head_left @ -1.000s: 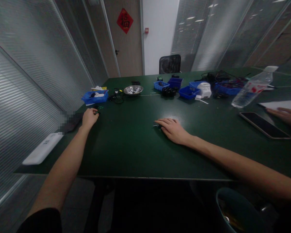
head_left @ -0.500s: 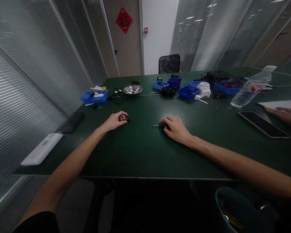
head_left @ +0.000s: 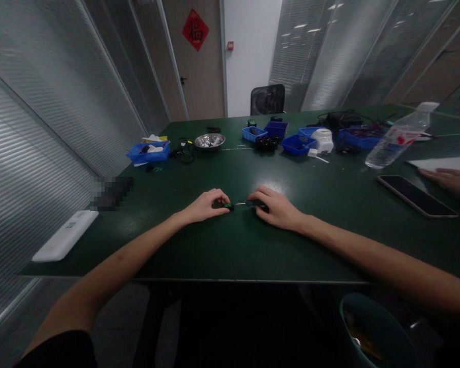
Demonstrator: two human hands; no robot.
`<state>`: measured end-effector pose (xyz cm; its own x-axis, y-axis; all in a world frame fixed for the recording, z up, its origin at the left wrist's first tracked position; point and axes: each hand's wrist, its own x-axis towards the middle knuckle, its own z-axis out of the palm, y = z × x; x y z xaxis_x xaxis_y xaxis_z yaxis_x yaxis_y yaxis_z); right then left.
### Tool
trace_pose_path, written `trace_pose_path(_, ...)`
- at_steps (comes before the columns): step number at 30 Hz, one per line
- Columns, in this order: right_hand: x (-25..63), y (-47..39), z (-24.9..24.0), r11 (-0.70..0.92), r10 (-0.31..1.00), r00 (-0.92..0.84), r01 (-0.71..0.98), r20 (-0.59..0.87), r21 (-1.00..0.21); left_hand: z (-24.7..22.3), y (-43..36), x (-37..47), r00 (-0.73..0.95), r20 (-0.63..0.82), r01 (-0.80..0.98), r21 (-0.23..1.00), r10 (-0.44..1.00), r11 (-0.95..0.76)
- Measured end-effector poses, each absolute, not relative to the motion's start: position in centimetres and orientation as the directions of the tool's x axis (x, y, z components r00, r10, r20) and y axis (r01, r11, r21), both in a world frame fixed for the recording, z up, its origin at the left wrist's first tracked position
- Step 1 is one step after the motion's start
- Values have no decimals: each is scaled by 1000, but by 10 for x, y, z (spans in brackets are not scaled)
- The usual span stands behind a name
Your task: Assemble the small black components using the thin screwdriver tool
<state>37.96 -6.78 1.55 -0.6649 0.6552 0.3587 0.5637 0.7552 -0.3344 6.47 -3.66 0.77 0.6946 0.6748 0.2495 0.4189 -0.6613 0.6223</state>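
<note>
Near the middle of the dark green table [head_left: 214, 250], my left hand [head_left: 207, 204] is closed on a small green and black piece [head_left: 229, 206], too small to name more exactly. My right hand [head_left: 276, 207] is wrapped around the dark handle of a screwdriver [head_left: 240, 204]. Its thin metal shaft points left, and the tip reaches the green and black piece or stops just short of it; I cannot tell which. Part of the handle is hidden by my fingers.
Across the back stand a metal bowl [head_left: 210, 142], a blue tray [head_left: 148, 153], more blue bins [head_left: 297, 145] and black cables [head_left: 266, 144]. At right are a water bottle [head_left: 400, 135], a phone [head_left: 416, 196] and another person's hand [head_left: 450, 179]. A white case [head_left: 66, 236] lies left.
My left hand has moved right and nearer to me with the small piece, up to the screwdriver's tip. My right hand has shifted slightly, still holding the screwdriver.
</note>
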Motion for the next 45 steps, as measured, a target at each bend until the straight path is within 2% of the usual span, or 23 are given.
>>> trace_pose_path(6,379,-69,15,799,601,-704,520,378,-301,8,-36,66,712,261,417,590,652,-692)
trace_pose_path(24,381,-68,13,798,599,-723,508,343,-324,11,-38,66,732,240,407,597,638,-691)
trace_pose_path(35,382,-66,10,805,592,-716,500,370,-320,11,-38,67,729,241,416,586,640,-695)
trace_pose_path(45,381,-68,13,841,539,-762,468,358,-271,14,-39,67,742,235,407,586,628,-700)
